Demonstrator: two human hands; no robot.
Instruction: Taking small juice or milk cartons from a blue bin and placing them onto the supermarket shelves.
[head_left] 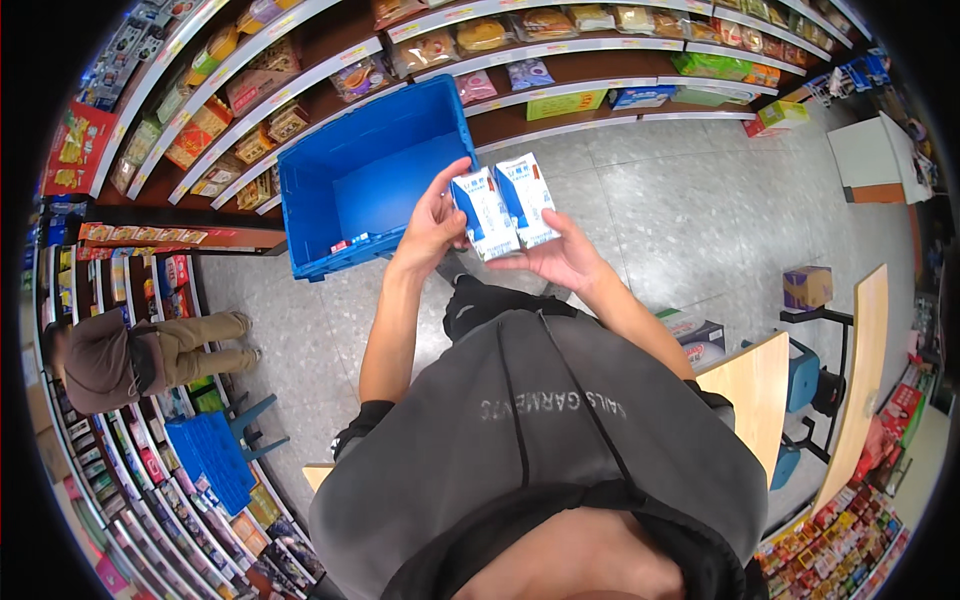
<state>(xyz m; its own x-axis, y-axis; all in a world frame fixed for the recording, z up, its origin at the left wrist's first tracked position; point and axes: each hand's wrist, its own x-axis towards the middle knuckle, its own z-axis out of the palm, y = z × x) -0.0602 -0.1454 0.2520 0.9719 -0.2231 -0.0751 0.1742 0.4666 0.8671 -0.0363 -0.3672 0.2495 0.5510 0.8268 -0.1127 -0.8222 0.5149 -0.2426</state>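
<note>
Two white drink cartons with blue panels are held side by side in front of my body. My left hand [432,228] is closed around the left carton [487,216], with the thumb on its near side. The right carton [528,198] is gripped by my right hand [562,254], whose thumb presses its right side while the fingers reach underneath. The cartons touch or nearly touch along their inner edges. Just beyond my left hand, a large open blue crate [388,192] stands with a few small red-and-white packages [345,245] at its near corner.
Shelves of packaged bread and snacks [425,50] curve along the far side and left. At the left another person [105,360] stands near a blue plastic stool [245,430]. Wooden tabletops [750,385] and a cardboard box [807,287] are at the right, over grey tiled floor [650,190].
</note>
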